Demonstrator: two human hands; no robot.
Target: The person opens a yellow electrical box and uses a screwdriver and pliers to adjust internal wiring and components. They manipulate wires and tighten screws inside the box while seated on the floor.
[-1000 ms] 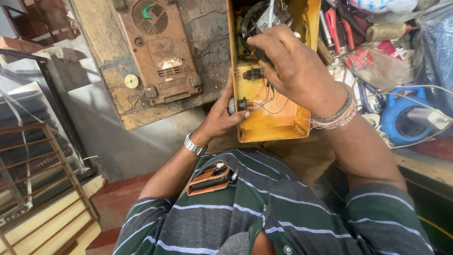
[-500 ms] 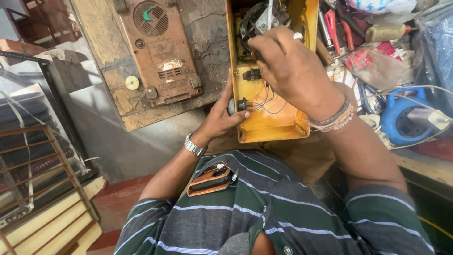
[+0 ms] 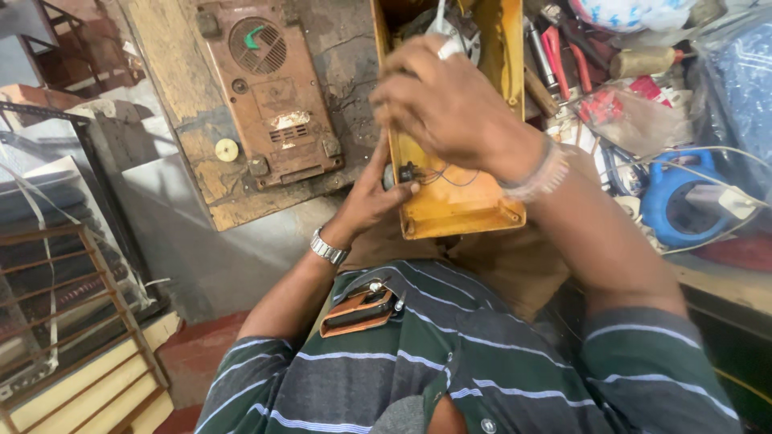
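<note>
An open yellow metal case (image 3: 458, 205) with wires and small parts inside stands on edge on my lap. My left hand (image 3: 371, 199) grips its left wall from outside, thumb hooked over the rim near a small black part (image 3: 404, 172). My right hand (image 3: 450, 104) reaches into the case from above with fingers curled closed around something inside; what it pinches is hidden by the hand. A ring shows on one finger, beaded bracelets on the wrist. A metal watch (image 3: 327, 246) sits on my left wrist.
A brown device cover with a round grille (image 3: 269, 88) leans on a worn board at the left. The bench at right holds red-handled pliers (image 3: 563, 44), a blue cable reel (image 3: 679, 201) and plastic bags. A slatted wooden frame (image 3: 72, 321) stands lower left.
My right hand has shifted slightly left and up inside the yellow case. The left hand keeps the same hold on the case's wall.
</note>
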